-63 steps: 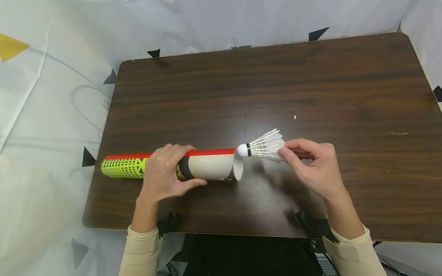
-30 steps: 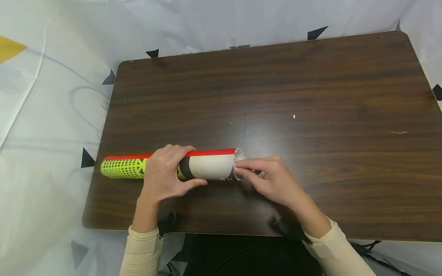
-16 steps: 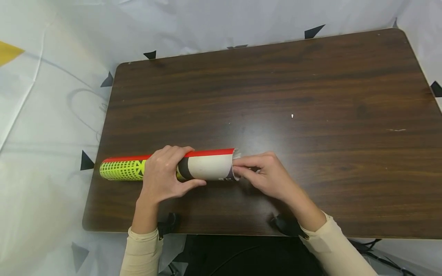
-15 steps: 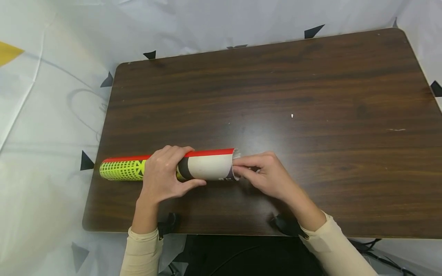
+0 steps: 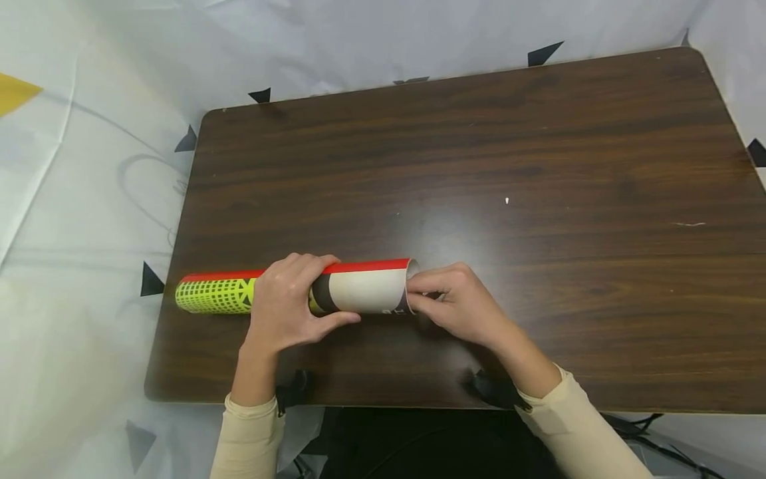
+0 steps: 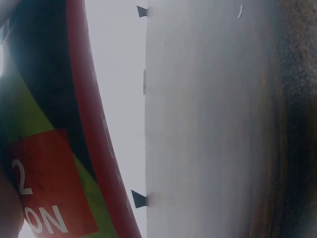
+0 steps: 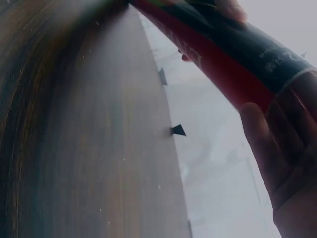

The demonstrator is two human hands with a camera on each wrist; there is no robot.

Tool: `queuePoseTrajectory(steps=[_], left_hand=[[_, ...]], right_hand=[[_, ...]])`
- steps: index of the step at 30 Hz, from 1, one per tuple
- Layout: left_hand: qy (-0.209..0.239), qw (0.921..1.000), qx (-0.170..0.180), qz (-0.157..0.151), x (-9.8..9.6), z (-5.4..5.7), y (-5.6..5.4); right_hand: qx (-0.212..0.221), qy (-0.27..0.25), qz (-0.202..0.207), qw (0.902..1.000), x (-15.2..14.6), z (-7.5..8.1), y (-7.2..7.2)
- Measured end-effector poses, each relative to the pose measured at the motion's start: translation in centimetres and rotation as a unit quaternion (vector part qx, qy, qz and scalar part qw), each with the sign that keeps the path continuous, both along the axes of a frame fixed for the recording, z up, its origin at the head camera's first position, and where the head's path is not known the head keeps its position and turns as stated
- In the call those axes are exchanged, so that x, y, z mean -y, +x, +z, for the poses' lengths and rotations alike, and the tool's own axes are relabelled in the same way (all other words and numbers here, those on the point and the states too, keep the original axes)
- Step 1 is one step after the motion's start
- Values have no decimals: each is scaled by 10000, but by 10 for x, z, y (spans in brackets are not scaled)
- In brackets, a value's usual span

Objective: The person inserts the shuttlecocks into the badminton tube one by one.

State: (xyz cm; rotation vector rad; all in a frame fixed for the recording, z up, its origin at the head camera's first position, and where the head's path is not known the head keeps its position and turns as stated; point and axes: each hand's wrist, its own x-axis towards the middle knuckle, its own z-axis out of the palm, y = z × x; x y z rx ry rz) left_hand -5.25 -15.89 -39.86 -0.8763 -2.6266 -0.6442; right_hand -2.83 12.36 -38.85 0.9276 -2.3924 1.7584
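A shuttlecock tube (image 5: 368,291), off-white, red, black and yellow-green, lies on its side along the front left of the table. My left hand (image 5: 287,299) grips it round the middle, thumb on the near side. At the tube's right end is its round mouth, where my right hand (image 5: 461,303) has thumb and fingers bent together in a pinch, tips just inside the rim. The shuttlecock they hold is hidden inside the tube. In the right wrist view, the fingers (image 7: 257,126) of that hand meet the tube's end.
The brown wood-grain table (image 5: 455,146) extends behind and to the right of the tube. A tiny white scrap (image 5: 507,200) lies near its middle. White sheeting (image 5: 359,40) with dark triangular markers borders the back and sides.
My right hand has carried the shuttlecock left, cork first, into the tube's mouth. Its white feathers, showing at the rim half a second ago, have gone inside. The left hand keeps its grip.
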Motion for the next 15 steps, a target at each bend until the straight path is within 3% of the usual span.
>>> queuePoseTrajectory(steps=[4,7,12,15], left_hand=[[-29,10000,-13,-9,0,-1,0],[-36,10000,-12,-2,-1,-3,-1],[-239,9997,75,46,-4,-8,-2],[-414,9989,170,126,-7,-12,-2]], right_hand=[[233,126,308,9992,-5,0,0],[644,161,403,9970,-11,1,0],[1426,219,142,9894,-22,2,0],[1669,81,-61,9859,-31,3,-3]])
